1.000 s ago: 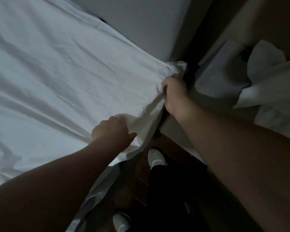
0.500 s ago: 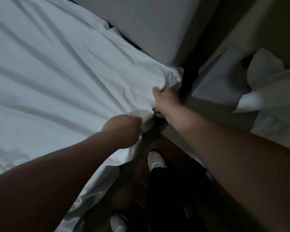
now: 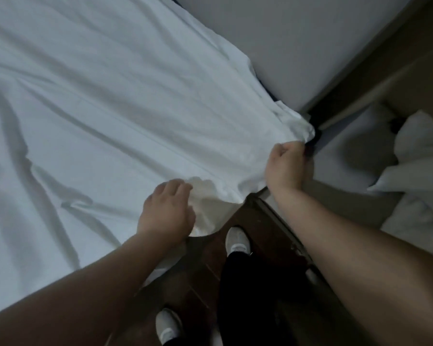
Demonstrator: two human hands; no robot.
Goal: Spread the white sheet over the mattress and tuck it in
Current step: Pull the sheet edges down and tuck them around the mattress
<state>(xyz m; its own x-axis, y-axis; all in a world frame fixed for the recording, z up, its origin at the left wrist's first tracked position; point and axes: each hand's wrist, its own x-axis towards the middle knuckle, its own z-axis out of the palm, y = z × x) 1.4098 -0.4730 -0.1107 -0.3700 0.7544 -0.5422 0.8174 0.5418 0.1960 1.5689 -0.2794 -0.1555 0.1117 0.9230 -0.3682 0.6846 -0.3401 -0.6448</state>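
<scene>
The white sheet (image 3: 115, 116) lies wrinkled over the mattress and fills the left and centre of the head view. Its corner is bunched at the bed's right corner, beside the padded headboard (image 3: 298, 46). My right hand (image 3: 285, 168) is closed on the sheet's edge just below that bunched corner. My left hand (image 3: 168, 211) rests on the sheet's hanging edge at the bed's near side, fingers curled over a fold of cloth. The mattress itself is hidden under the sheet.
A dark wooden floor (image 3: 200, 278) shows between the bed and a low bedside unit (image 3: 345, 166). More white bedding (image 3: 420, 156) is piled on the right. My white shoes (image 3: 238, 239) stand close to the bed corner.
My right hand has moved up along the edge toward the bunched corner. My left hand has opened from a fist and now lies flatter on the fold. The sheet looks smoother near the corner.
</scene>
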